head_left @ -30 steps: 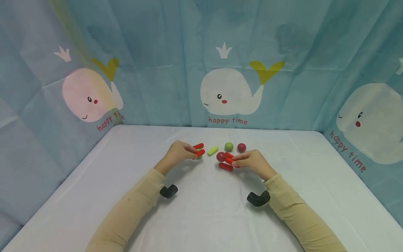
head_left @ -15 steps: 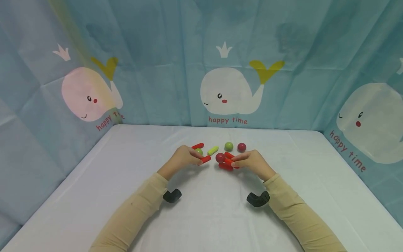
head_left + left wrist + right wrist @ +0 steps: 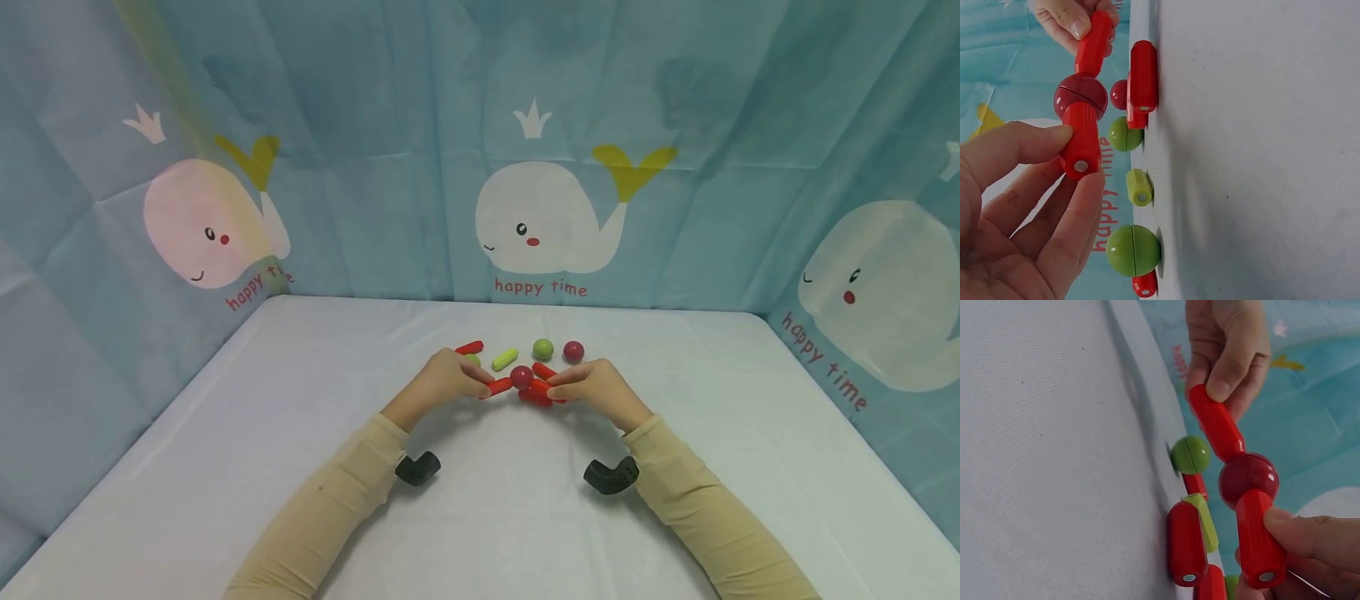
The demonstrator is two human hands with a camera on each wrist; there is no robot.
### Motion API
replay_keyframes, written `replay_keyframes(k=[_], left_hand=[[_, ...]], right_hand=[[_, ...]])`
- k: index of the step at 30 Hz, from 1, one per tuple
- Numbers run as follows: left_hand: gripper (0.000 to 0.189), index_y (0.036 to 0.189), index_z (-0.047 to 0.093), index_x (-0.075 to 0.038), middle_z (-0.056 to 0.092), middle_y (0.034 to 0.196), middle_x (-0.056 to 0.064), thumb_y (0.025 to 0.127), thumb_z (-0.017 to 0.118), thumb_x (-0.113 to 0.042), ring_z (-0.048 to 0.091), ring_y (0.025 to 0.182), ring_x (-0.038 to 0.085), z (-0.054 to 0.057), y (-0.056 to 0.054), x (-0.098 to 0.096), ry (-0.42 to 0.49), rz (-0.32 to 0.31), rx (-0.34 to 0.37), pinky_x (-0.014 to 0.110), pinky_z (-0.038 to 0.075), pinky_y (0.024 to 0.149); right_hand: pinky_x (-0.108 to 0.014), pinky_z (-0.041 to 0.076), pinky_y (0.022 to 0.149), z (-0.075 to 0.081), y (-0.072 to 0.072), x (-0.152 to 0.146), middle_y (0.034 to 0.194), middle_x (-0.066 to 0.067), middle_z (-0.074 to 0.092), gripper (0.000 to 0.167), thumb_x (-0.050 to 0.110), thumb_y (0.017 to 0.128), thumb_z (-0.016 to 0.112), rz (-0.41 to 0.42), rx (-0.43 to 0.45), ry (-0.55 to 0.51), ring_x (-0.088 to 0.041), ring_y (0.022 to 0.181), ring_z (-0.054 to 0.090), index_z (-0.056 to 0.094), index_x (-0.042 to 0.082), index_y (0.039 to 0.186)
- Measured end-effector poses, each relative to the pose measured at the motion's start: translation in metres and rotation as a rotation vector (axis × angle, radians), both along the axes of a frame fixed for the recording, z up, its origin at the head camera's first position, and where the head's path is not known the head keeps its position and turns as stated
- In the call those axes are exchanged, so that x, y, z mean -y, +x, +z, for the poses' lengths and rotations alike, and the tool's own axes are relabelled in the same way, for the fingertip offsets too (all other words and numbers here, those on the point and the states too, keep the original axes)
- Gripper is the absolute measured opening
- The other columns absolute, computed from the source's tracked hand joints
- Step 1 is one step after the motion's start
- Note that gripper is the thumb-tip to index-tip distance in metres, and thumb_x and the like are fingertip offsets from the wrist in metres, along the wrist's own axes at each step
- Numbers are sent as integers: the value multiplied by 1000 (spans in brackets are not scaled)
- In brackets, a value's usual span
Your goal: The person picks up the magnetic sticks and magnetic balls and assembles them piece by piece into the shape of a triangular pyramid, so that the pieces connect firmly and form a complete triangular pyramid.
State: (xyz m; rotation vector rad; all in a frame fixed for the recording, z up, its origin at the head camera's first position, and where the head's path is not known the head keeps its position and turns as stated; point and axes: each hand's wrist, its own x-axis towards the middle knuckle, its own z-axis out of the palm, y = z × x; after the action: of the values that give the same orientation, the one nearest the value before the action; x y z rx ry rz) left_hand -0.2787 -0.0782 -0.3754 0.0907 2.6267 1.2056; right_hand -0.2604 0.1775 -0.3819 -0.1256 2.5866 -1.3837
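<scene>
In the head view my left hand (image 3: 441, 385) pinches a red magnetic rod (image 3: 498, 387) between thumb and fingers. Opposite, my right hand (image 3: 600, 390) grips another red magnetic rod (image 3: 1260, 537), which shows a small metal disc at its end. Between the two rods sits a dark red ball (image 3: 1249, 480), apparently touching both of them. Both wrist views show this rod-ball-rod row held above the white table. Below it lies a loose red rod (image 3: 1144, 75), with one more red rod (image 3: 544, 371) just behind.
Farther back on the white table (image 3: 495, 517) are a yellow-green rod (image 3: 506, 359), a green ball (image 3: 543, 349) and a dark red ball (image 3: 573, 351). Beside my left hand lie another green ball (image 3: 1134, 250) and a red rod (image 3: 470, 347). A blue whale-print curtain (image 3: 375, 225) hangs behind.
My left hand has moved right and slightly nearer with its red rod, away from the green ball, until the rod meets the dark red ball. The right hand stays almost still.
</scene>
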Motion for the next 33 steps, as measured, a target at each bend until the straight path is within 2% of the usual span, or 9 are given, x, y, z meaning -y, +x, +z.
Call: replay_keyframes(k=[5, 11, 16, 20, 26, 33], left_hand=[[12, 93, 82, -20, 75, 91, -3, 81, 81, -19, 55, 100, 18, 1, 2, 0, 12, 1, -1, 29, 44, 75], [13, 95, 82, -21, 72, 99, -2, 82, 80, -19, 54, 102, 19, 3, 4, 2, 24, -5, 11, 31, 45, 78], [14, 96, 81, -20, 76, 93, -4, 82, 80, -17, 56, 101, 17, 0, 2, 4, 40, -70, 9, 31, 46, 80], [15, 96, 81, -20, 76, 90, -4, 82, 80, -18, 58, 98, 16, -2, 1, 4, 50, -114, 3, 31, 47, 81], [14, 97, 81, -21, 76, 91, -4, 83, 78, -18, 59, 95, 15, -2, 3, 4, 52, -183, 6, 32, 48, 82], [15, 98, 81, -22, 76, 92, -6, 84, 78, -20, 61, 94, 14, -4, 4, 1, 48, -205, 11, 33, 49, 83]], right_hand=[[-40, 52, 88, 1, 0, -1, 106, -10, 75, 30, 24, 86, 76, 4, 0, 9, -18, 90, 65, 76, 6, 110], [-39, 52, 88, 1, 0, -1, 103, -7, 76, 31, 27, 87, 75, 22, 29, 6, -16, 87, 66, 75, 8, 111], [-38, 52, 85, -1, -1, -1, 108, -8, 75, 36, 29, 86, 76, 64, 32, 2, -17, 91, 65, 73, 9, 116], [-36, 53, 85, -2, -1, 0, 119, -9, 72, 42, 31, 85, 76, 84, 29, 5, -18, 100, 63, 71, 11, 121], [-33, 53, 84, -3, -1, 2, 119, -10, 72, 51, 32, 86, 76, 148, 15, -50, -18, 101, 65, 65, 12, 131], [-32, 53, 85, -6, 0, 3, 121, -10, 72, 48, 33, 86, 76, 169, -1, -51, -17, 102, 65, 67, 13, 129]])
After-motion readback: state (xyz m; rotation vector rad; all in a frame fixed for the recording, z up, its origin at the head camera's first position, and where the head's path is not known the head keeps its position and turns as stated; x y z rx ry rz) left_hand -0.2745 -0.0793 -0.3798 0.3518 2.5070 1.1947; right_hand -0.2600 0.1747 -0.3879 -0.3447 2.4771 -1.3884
